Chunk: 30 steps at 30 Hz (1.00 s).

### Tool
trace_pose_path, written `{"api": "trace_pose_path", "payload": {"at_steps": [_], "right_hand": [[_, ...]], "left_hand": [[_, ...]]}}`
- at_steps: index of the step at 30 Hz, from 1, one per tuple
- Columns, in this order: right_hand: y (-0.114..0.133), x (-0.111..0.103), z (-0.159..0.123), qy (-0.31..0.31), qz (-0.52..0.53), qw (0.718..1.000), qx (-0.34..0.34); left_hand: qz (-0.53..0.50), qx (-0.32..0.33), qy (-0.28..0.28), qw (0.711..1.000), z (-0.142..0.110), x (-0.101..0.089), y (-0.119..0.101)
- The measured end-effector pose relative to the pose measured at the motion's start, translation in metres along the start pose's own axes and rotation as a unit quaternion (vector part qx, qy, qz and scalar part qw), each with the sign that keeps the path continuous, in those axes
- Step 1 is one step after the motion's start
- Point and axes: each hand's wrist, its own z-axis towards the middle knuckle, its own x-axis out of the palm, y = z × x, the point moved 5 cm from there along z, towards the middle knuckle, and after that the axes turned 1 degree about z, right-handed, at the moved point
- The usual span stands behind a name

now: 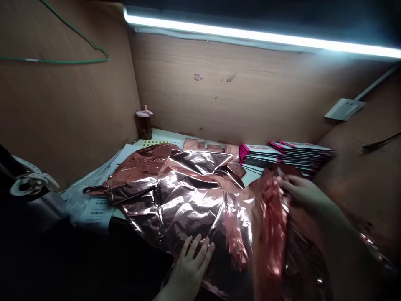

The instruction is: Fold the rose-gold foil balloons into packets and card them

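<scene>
The right hand pinches copper foil; the left hand (4 fingers extended) rests on foil.

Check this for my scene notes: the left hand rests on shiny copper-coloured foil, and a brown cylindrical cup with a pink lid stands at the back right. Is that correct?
The side is wrong: in the head view, the cup stands at the back left. The left hand does rest on the foil.
</scene>
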Motion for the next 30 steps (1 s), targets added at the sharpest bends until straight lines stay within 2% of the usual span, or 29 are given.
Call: {"api": "trace_pose_path", "payload": {"at_steps": [3, 5, 7, 8, 10, 12, 14, 16, 18, 19, 21, 22, 24, 25, 27, 28, 29, 30], "right_hand": [[0.102, 0.109, 0.011, 0.104, -0.037, 0.990, -0.090], [0.146, 0.190, 0.004, 0.156, -0.056, 0.976, -0.140], [0.169, 0.259, -0.014, 0.208, -0.067, 0.958, -0.187], [0.173, 0.285, -0.026, 0.233, -0.071, 0.946, -0.212], [0.168, 0.312, -0.050, 0.274, -0.072, 0.920, -0.269], [0.145, 0.306, -0.070, 0.297, -0.069, 0.893, -0.331], [0.105, 0.272, -0.082, 0.300, -0.069, 0.871, -0.383], [0.052, 0.229, -0.086, 0.294, -0.083, 0.860, -0.409], [-0.003, 0.196, -0.085, 0.306, -0.109, 0.845, -0.424], [-0.026, 0.186, -0.085, 0.300, -0.142, 0.828, -0.452], [-0.060, 0.180, -0.082, 0.276, -0.193, 0.811, -0.479], [-0.070, 0.183, -0.081, 0.266, -0.210, 0.807, -0.484], [-0.078, 0.190, -0.083, 0.270, -0.217, 0.807, -0.478], [-0.079, 0.192, -0.086, 0.287, -0.211, 0.806, -0.473], [-0.076, 0.188, -0.096, 0.333, -0.189, 0.800, -0.461], [-0.075, 0.183, -0.101, 0.357, -0.174, 0.799, -0.452], [-0.075, 0.176, -0.106, 0.380, -0.156, 0.798, -0.441], [-0.075, 0.169, -0.110, 0.403, -0.136, 0.797, -0.429]], "left_hand": [[-0.015, -0.038, 0.018, 0.999, -0.004, 0.011, -0.008], [-0.067, -0.061, 0.061, 0.994, -0.007, 0.024, -0.011], [-0.123, -0.071, 0.109, 0.984, -0.010, 0.036, -0.010], [-0.138, -0.071, 0.126, 0.980, -0.010, 0.041, -0.008], [-0.145, -0.062, 0.136, 0.978, -0.010, 0.046, 0.001], [-0.140, -0.061, 0.129, 0.980, -0.008, 0.046, 0.014], [-0.140, -0.064, 0.122, 0.981, -0.009, 0.044, 0.023], [-0.142, -0.074, 0.113, 0.981, -0.012, 0.041, 0.026], [-0.147, -0.085, 0.104, 0.980, -0.019, 0.039, 0.019], [-0.149, -0.086, 0.092, 0.981, -0.023, 0.037, 0.013], [-0.155, -0.078, 0.064, 0.983, -0.037, 0.034, -0.001], [-0.158, -0.070, 0.050, 0.984, -0.047, 0.032, -0.006], [-0.157, -0.050, -0.021, 0.986, -0.070, 0.022, -0.006], [-0.150, -0.055, -0.068, 0.985, -0.082, 0.014, 0.001], [-0.122, -0.096, -0.166, 0.974, -0.101, -0.006, 0.030], [-0.110, -0.141, -0.169, 0.969, -0.104, -0.014, 0.050], [-0.107, -0.167, -0.144, 0.970, -0.101, -0.019, 0.067], [-0.118, -0.165, -0.091, 0.975, -0.092, -0.023, 0.081]]}}
